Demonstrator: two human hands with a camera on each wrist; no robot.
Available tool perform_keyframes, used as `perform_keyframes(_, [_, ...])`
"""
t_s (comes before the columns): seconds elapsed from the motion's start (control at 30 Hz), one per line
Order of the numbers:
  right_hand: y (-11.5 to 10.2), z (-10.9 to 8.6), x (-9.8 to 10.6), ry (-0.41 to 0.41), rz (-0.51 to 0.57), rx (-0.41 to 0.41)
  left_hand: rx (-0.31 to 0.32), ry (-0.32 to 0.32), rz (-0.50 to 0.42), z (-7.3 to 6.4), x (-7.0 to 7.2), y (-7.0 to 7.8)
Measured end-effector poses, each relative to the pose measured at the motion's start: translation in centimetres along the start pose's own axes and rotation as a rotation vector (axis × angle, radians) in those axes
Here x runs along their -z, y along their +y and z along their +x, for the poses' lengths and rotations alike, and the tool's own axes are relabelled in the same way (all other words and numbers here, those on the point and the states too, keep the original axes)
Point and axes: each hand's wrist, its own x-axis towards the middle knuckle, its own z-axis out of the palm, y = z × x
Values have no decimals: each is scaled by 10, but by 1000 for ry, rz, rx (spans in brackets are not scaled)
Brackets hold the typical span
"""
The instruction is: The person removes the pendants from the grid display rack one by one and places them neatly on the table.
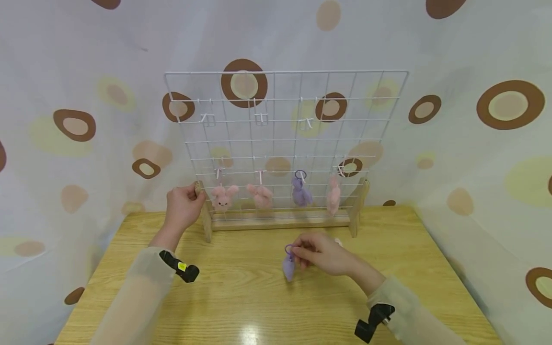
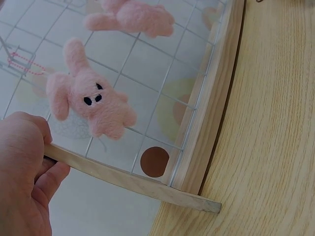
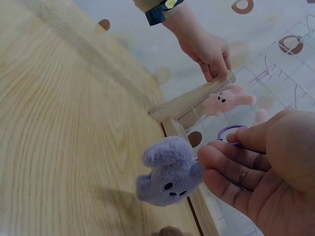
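Observation:
My right hand (image 1: pixel 321 251) pinches the purple ring (image 3: pixel 229 133) of a purple plush bunny keychain (image 3: pixel 170 174) between thumb and fingers. The bunny dangles over the table in front of a white wire grid rack (image 1: pixel 284 141). At the rack's left end, my left hand (image 1: pixel 184 206) grips the top of the wooden side post (image 2: pixel 123 179). Along the rack's lower row hang a pink plush bunny (image 1: pixel 222 198) close to that hand, a second pink plush (image 1: pixel 260 196), a purple plush (image 1: pixel 300 192) and a pink plush (image 1: pixel 333 195) at the right.
Bare hooks (image 1: pixel 261 117) sit higher on the grid. The wooden base bar (image 1: pixel 280 220) and right post (image 1: pixel 359 206) stand on the wooden table (image 1: pixel 233 297). A small pale thing (image 1: pixel 338 241) lies behind my right hand. A patterned curtain (image 1: pixel 470 52) surrounds the table.

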Motion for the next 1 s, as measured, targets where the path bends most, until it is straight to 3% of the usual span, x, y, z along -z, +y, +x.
perform_keyframes(0.33, [26, 1, -10, -15, -21, -45, 22, -3, -3, -1, -2, 1])
perform_keyframes(0.53, [32, 16, -15, 10, 31, -53, 7, 11, 14, -3, -2, 0])
perform_keyframes(0.77, [33, 34, -19, 68, 99, -121, 10, 9, 20, -3, -2, 0])
perform_keyframes(1.0, [42, 48, -17, 108, 121, -111, 1, 14, 26, -1, -1, 2])
